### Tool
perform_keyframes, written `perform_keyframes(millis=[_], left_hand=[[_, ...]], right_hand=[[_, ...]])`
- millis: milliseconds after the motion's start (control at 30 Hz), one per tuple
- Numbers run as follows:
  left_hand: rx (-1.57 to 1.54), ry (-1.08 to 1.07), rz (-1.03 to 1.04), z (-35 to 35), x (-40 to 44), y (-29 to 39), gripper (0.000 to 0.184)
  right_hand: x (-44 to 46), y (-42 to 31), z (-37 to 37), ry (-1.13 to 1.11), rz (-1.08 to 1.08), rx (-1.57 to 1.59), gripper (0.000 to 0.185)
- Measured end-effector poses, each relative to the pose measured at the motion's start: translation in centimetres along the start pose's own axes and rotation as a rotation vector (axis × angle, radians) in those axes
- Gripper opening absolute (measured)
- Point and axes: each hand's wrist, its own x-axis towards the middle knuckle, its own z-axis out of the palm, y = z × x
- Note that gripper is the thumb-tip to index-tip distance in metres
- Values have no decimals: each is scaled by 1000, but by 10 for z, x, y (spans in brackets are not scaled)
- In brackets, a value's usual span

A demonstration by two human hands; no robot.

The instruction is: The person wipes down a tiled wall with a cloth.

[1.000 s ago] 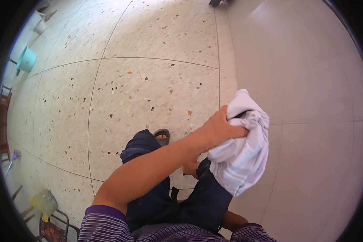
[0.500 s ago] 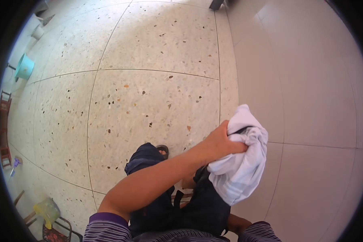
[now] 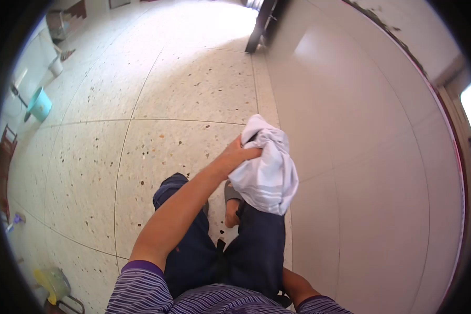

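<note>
- Since the earlier frame, the white striped cloth and the left hand have shifted leftward in view, and a grey sandal now shows below the cloth.
- Left arm reaches diagonally forward across the body, ending ahead of the right thigh.
- Thumb and fingers of that hand pinch the cloth's left side; it hangs bunched, perhaps brushing the dark trousers, though the overhead view makes contact hard to judge.
- Right arm is lowered beside the hip; the right hand is hidden, its grip untellable.
- Tiled wall stands near on the right, edging the terrazzo floor.
- Room stretches ahead and leftward, toward a teal bucket.
</note>
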Motion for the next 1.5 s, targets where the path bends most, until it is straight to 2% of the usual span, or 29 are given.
perform_keyframes(millis=[133, 267, 367, 433, 500, 567, 633, 700, 833, 867, 933, 1067, 1133, 1167, 1233, 1267, 1300, 1333, 1367, 1400, 1433, 1500], left_hand=[[46, -73, 24, -5, 8, -16, 72], [80, -10, -88, 1, 3, -13, 66], [64, -39, -144, 11, -5, 3, 64], [76, -29, -215, 20, -12, 16, 66], [124, 67, -206, 26, -16, 20, 70], [5, 109, -292, 33, -15, 32, 78], [26, 23, -309, 30, -4, 43, 84], [51, -127, -190, 13, 9, 35, 87], [77, -247, -435, -19, 53, 33, 92], [86, -255, -435, -25, 64, 30, 92], [181, -244, -392, -31, 84, 22, 84], [181, -240, -409, -37, 97, 25, 82], [151, -102, -447, -36, 92, 30, 82], [151, -138, -438, -33, 88, 31, 82], [49, -52, -428, -27, 78, 34, 76], [52, -70, -413, -25, 74, 31, 76], [85, -106, -336, -24, 71, 24, 79], [123, -145, -257, -19, 68, 20, 82], [143, -170, -241, -8, 65, 18, 82], [201, -227, -141, 7, 60, 15, 83], [250, -277, -43, 26, 55, 14, 84], [476, -299, 49, 68, 38, 12, 86]], right_hand=[[-2, -2, 12, 75, -50, 71, 37], [-11, -3, 40, 115, -62, 163, 36], [-15, 0, 60, 116, -42, 228, 36], [-12, 2, 70, 101, -17, 264, 36], [7, 10, 72, 89, 5, 287, 35], [40, 23, 69, 73, 32, 299, 35], [72, 34, 65, 44, 64, 310, 35], [96, 49, 56, 3, 87, 313, 35], [126, 57, 32, -35, 92, 326, 34], [137, 52, 29, -21, 84, 332, 34], [154, 52, 13, 20, 57, 323, 34], [160, 57, -32, 137, 38, 267, 33], [140, 58, -51, 203, 52, 238, 33], [131, 55, -60, 236, 57, 224, 33], [117, 66, -78, 282, 46, 192, 33], [122, 31, -141, 108, 361, -267, 26], [124, -45, -199, 359, 561, 25, 23], [123, -90, -233, 548, 567, 7, 25], [122, -130, -254, 695, 391, 244, 31], [119, -164, -266, 830, 201, 473, 38], [118, -189, -267, 853, 187, 469, 38], [122, -226, -259, 829, -292, 699, 57]])
